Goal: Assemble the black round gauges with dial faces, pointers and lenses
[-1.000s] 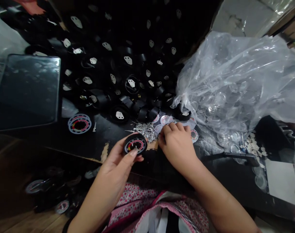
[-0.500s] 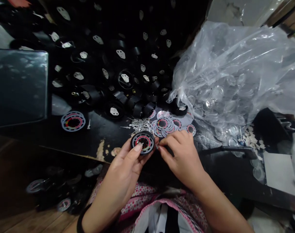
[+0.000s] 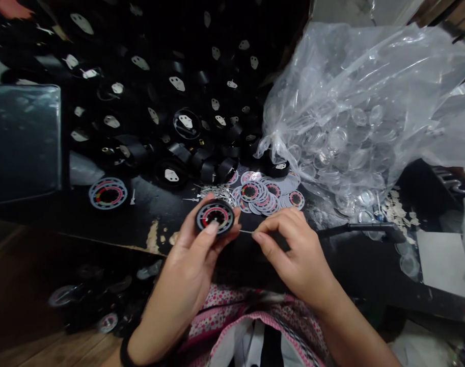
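My left hand (image 3: 194, 255) is closed around a round black gauge (image 3: 214, 216), its thumb pressed on the dial face near the centre. The dial has red and pale scale rings. To its right, my right hand (image 3: 289, 250) pinches a thin pale gauge needle (image 3: 246, 232) between thumb and forefinger; the needle reaches toward the gauge's side. Just beyond both hands lie a heap of loose needles (image 3: 221, 194) and a spread pile of printed dial discs (image 3: 261, 193).
Many black gauge housings (image 3: 171, 175) with white plates fill the back. A clear plastic bag (image 3: 331, 112) of transparent lenses stands at right, beside a black-handled tool (image 3: 377, 230). More dial discs (image 3: 108, 193) and a single needle (image 3: 133, 197) lie left, near a dark box (image 3: 24, 142).
The gauge has shifted slightly left in my left hand. My right hand is now farther from it, and the needle between its fingertips shows more clearly.
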Demonstrator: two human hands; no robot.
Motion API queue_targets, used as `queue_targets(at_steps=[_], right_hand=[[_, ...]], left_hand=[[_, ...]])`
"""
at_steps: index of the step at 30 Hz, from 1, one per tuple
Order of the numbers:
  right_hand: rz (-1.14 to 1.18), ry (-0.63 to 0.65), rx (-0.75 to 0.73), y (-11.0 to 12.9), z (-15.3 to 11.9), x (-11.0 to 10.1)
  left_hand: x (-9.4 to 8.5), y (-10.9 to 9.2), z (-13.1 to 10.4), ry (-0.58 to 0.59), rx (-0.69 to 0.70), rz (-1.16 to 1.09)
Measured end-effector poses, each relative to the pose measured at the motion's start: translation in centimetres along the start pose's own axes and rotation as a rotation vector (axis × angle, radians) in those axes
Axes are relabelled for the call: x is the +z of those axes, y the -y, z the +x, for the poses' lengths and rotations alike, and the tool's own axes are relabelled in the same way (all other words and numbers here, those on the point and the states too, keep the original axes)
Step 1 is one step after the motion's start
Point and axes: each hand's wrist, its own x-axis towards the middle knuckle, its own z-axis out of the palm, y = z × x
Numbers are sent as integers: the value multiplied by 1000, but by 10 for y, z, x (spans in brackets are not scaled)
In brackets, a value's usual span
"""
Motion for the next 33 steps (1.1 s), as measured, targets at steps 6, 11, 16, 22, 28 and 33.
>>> queue_targets(at_steps=[6, 11, 16, 22, 28, 33], right_hand=[[-4, 33, 54, 6, 3, 5], [23, 31, 82, 5, 4, 5], [56, 27, 84, 5, 4, 5], [8, 58, 120, 10, 1, 2], [36, 115, 158, 14, -3, 5], [26, 118, 226, 16, -1, 11]], left_hand=[[-2, 16, 2, 122, -45, 128], [-8, 15, 4, 171, 31, 207], [-8, 8, 5, 180, 65, 305], [-7, 2, 1, 165, 145, 441], [-11, 0, -3, 110, 252, 611], [-15, 1, -6, 83, 217, 646]])
